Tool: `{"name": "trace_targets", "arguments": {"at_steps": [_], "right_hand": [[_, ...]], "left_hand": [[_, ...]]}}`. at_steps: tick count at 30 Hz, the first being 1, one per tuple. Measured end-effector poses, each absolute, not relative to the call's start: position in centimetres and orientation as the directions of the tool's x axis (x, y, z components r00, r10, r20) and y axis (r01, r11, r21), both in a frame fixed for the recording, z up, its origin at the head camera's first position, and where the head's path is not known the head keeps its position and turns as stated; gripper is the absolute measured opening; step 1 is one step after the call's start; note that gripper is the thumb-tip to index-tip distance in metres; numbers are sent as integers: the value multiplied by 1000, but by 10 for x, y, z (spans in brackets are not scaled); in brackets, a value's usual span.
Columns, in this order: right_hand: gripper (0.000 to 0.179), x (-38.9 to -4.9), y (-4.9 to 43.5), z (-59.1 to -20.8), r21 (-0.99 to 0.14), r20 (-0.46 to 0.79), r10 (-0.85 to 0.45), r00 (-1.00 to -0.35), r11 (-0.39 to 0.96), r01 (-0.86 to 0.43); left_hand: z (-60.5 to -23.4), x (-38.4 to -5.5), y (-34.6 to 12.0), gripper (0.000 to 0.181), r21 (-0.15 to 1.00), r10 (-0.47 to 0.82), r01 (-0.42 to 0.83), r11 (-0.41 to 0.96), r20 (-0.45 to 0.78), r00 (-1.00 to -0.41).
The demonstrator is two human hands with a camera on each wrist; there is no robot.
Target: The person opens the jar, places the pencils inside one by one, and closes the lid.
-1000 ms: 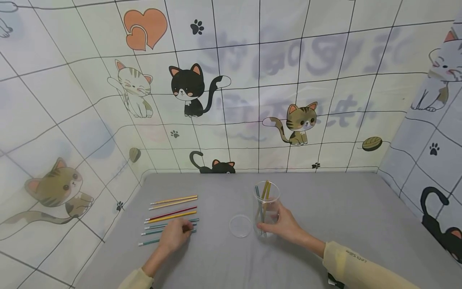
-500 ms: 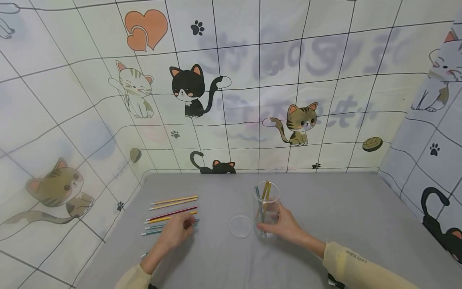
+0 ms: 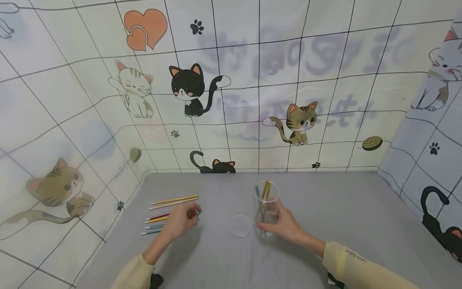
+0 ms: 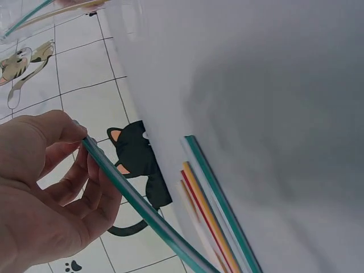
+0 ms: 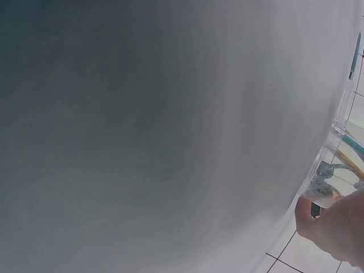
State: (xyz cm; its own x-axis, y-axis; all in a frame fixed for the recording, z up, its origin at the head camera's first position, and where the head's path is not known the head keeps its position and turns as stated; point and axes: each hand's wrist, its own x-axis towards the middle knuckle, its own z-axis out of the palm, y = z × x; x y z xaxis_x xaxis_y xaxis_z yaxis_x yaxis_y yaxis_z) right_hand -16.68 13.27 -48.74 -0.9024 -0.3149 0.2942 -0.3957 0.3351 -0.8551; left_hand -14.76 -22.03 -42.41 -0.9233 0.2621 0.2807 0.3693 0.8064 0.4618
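Observation:
My left hand [image 3: 180, 220] pinches a teal pencil [image 4: 136, 200] near one end between thumb and fingers, raised above the row of pencils. In the head view the hand hides most of it. My right hand [image 3: 285, 226] is wrapped around the lower part of a clear plastic cup [image 3: 274, 200], which stands upright on the table. Yellow pencils [image 3: 266, 189] and teal pencils [image 3: 257, 192] lean inside it. Beneath and beyond the left hand lie yellow pencils [image 3: 171, 200], a red pencil [image 3: 157, 217] and teal pencils [image 3: 153, 232], side by side.
Between the two hands a clear round lid [image 3: 240, 226] lies flat, close to the cup. A grey cloth covers the table [image 3: 325, 204]. Behind and at the sides hang white curtains [image 3: 245, 100] with a grid and cartoon cats.
My left hand has picked up the teal pencil nearest me and moved away from me and slightly right, over the row. The right hand and the cup have stayed in place.

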Motion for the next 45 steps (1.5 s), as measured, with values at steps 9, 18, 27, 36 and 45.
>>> {"name": "trace_targets", "arguments": {"at_steps": [9, 18, 27, 36, 45], "right_hand": [[77, -167, 132, -486, -861, 298, -311, -902, 321, -395], [80, -166, 133, -485, -868, 277, -316, -907, 323, -378], [77, -167, 133, -486, -858, 299, -327, -896, 319, -402], [78, -167, 134, -487, -856, 308, -326, -894, 315, -410], [78, -168, 134, -488, -853, 312, -322, -894, 320, -413]], "left_hand": [[-408, -154, -211, 17, 486, 292, 399, 778, 283, -913], [-382, -162, -192, 16, 501, 323, 446, 742, 315, -892], [-344, -172, -164, 17, 522, 376, 524, 673, 370, -850], [-318, -177, -142, 19, 541, 394, 565, 623, 407, -824], [-302, -184, -130, 22, 591, 407, 567, 573, 396, -823]]}}
